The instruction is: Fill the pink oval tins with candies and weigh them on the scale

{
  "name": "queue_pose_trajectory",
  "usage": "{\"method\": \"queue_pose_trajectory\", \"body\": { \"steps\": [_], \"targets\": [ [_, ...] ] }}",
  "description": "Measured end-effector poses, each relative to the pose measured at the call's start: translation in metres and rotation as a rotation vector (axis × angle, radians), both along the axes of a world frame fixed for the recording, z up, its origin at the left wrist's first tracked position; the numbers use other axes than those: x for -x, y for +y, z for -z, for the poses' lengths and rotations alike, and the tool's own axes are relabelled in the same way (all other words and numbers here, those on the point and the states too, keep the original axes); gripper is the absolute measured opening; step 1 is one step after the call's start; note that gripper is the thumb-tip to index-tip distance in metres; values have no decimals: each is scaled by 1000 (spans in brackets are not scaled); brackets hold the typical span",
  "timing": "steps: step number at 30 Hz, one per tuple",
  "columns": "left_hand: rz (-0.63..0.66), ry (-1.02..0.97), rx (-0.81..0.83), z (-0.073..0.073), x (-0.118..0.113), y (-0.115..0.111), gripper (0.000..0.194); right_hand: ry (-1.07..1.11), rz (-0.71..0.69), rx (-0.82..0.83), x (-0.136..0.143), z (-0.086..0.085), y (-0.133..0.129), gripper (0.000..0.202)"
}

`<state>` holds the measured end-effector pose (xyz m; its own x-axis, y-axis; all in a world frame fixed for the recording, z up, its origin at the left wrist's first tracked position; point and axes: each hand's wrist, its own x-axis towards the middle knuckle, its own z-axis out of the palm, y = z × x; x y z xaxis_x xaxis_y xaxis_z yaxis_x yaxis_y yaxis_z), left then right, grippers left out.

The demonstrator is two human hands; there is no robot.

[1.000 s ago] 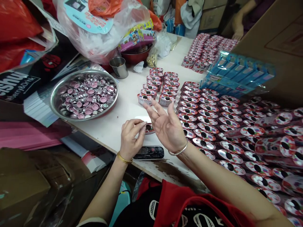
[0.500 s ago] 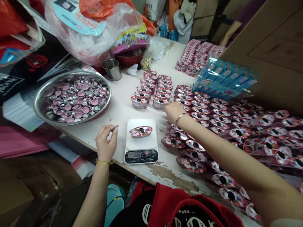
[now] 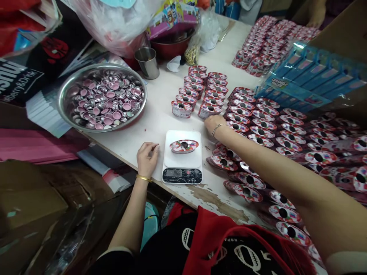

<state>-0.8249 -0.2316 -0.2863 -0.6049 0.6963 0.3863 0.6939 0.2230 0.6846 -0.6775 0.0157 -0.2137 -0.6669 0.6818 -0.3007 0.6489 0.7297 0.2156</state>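
Oval tin (image 3: 184,146) sits on the white platform of the digital scale (image 3: 182,157), centre of frame, slightly low. Neither hand holds it.

Key relation: the tin lies to the right of the left hand (image 3: 147,157) and down-left of the right hand (image 3: 214,123). Its long axis runs roughly left-right across the frame, tipped a little up at the right end. The left hand looks a bit nearer; the right hand is past the scale's upper right corner.

Grip state:
- Left hand: rests on the table edge just left of the scale, fingers curled loosely, holding nothing that I can see.
- Right hand: reaches up-right of the scale, knuckles toward camera, fingertips down among the tin rows (image 3: 259,131) (fingers are hidden behind the hand, so I can't tell whether it grasps one or only touches).

Tin look: shallow oval, red-pink printed top with white patches, dark round hole in the middle, glossy. Same pattern as all the others.

Outward from there:
- Scale display at the front edge shows digits, hard to read.
- Two short stacked columns of tins (image 3: 200,89) above the scale.
- Steel bowl (image 3: 101,97) of pink and silver round caps at upper left.
- Small metal cup (image 3: 147,63) above it.
- Blue packets (image 3: 309,78) upper right.
- More tins (image 3: 272,42) at the top edge.
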Motion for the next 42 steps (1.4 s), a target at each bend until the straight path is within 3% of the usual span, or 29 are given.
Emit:
{"method": "queue_pose_trajectory", "body": {
  "steps": [4,7,11,14,19,22,27,29,31,33,35,39,42],
  "targets": [
    [-11,-20,17,-1,0,0,22,111,-26,70,-10,-20,-4,33],
    [-15,-32,12,-1,-1,-1,23,437,-118,158,-24,-45,-22,22],
    [0,-17,6,1,1,-2,21,804,-273,419,-38,-68,-63,12],
    [0,-8,2,0,1,-2,20,808,-294,465,-41,-66,-89,15],
    [38,-47,-46,-8,-6,-4,23,739,-202,233,-49,-50,-119,32],
    [97,-43,-77,-17,-13,-5,29,743,-218,210,-52,-44,-132,42],
    [336,147,35,-49,-19,6,75,811,-251,308,-54,-43,-137,55],
    [471,258,135,-64,-19,20,71,870,-221,318,-62,-43,-134,57],
    [578,342,209,-78,-19,39,49,955,-161,306,-77,-43,-131,55],
    [630,398,219,-89,-19,66,36,1061,-84,292,-96,-44,-127,49],
    [640,444,186,-95,-20,98,35,1159,0,281,-119,-47,-124,40],
    [664,528,191,-90,-22,164,31,1268,194,205,-170,-55,-122,30],
    [633,603,252,-78,-26,193,32,1294,334,125,-208,-56,-124,28]
  ]
}}
